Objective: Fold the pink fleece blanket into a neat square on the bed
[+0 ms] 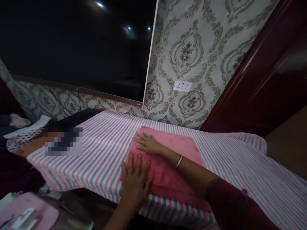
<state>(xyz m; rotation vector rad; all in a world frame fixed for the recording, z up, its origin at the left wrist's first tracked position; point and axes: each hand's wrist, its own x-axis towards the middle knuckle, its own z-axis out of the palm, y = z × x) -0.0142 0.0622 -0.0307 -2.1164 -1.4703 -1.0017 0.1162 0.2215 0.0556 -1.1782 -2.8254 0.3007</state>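
A pink cloth (171, 174), folded into a rough rectangle, lies on a striped sheet (96, 153) of pink, grey and white. My left hand (134, 180) rests flat on the cloth's near left corner, its fingers spread. Farther back, my right hand (149, 143) lies palm down near the cloth's far left edge, fingers stretched toward the left. A thin light bangle sits on the right wrist. Neither hand grips anything. The right forearm crosses over the cloth and hides part of its right side.
Behind the sheet rises a patterned wall with a large dark television (76, 48) and a paper label (182, 86) reading 277. A dark red wooden panel (242, 70) stands at the right. At lower left is a pink-lidded container (45, 207); a blurred-out patch covers the sheet's left end.
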